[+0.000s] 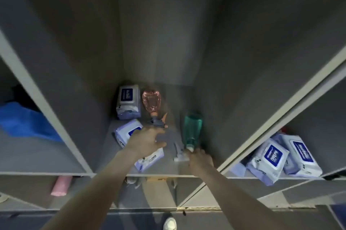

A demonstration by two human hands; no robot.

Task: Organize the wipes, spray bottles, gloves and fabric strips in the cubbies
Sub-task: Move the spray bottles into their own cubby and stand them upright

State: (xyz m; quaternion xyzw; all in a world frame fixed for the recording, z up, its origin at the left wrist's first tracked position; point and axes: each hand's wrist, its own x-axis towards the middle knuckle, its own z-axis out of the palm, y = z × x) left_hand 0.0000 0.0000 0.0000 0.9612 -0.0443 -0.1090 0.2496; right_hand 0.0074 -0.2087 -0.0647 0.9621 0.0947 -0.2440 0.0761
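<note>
In the middle cubby (168,170) a pink spray bottle (151,101) lies with its grey trigger head toward me. My left hand (145,141) reaches to that head with fingers apart, touching or just short of it. A green spray bottle (192,129) lies at the right wall. My right hand (201,159) is closed at its white neck and trigger (179,155). Three wipe packs sit at the left: one at the back (128,101), one in the middle (127,132), one partly under my left wrist (149,160).
The left cubby holds blue fabric (24,123). The right cubby holds two wipe packs (267,160) (301,156). A pink roll (60,185) lies in the lower left cubby. Grey dividers (46,102) flank the middle cubby. A white shoe (170,223) shows below.
</note>
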